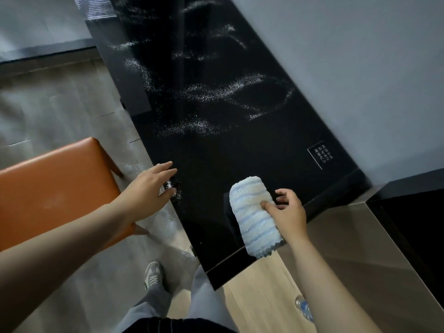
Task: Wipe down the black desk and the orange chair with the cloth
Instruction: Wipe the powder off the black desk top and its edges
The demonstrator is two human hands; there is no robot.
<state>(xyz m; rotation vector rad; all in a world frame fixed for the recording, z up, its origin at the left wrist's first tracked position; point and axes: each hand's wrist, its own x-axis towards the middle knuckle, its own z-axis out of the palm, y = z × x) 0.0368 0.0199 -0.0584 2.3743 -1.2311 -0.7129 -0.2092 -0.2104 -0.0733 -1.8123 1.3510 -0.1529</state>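
Forward, right hand (288,212) pinching cloth (254,219), left hand (146,188) spread open

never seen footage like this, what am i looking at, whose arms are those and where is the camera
There is no machine here. A person wears a camera on the head, so the single picture looks forward and down along their own arms. The left hand is open, fingers spread, at the side edge of the black desk. The right hand grips a blue and white striped cloth at the desk's near end, thumb on top. Streaks of white powder lie across the desk, and a small printed label sits near the wall. The orange chair stands to the left. Lower down are the person's legs, a shoe and a bottle on the floor.
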